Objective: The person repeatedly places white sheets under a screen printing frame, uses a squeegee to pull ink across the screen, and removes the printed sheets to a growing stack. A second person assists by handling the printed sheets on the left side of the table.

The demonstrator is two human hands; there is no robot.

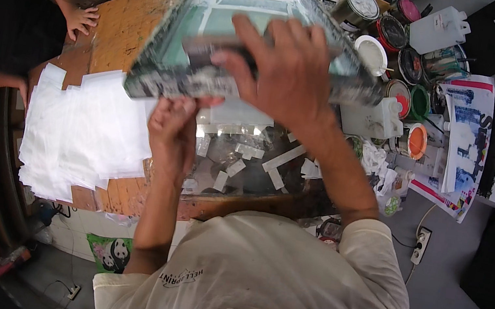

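Note:
A printing screen frame (168, 78) with a pale green mesh is tilted up above the table. My right hand (288, 75) lies spread over its near bar and grips it from above. My left hand (176, 125) is just under the frame's near edge, with its fingers curled and a fingertip against the edge. Whether it pinches anything is hidden. Under the raised frame lies a glass plate (243, 177) with several strips of white tape on it.
A spread pile of white sheets (82, 135) covers the wooden table (121, 23) on the left. Another person's hand (82, 19) rests on its far left edge. On the right stand several ink cans (419, 140), a white jug (438, 28) and printed papers (466, 137).

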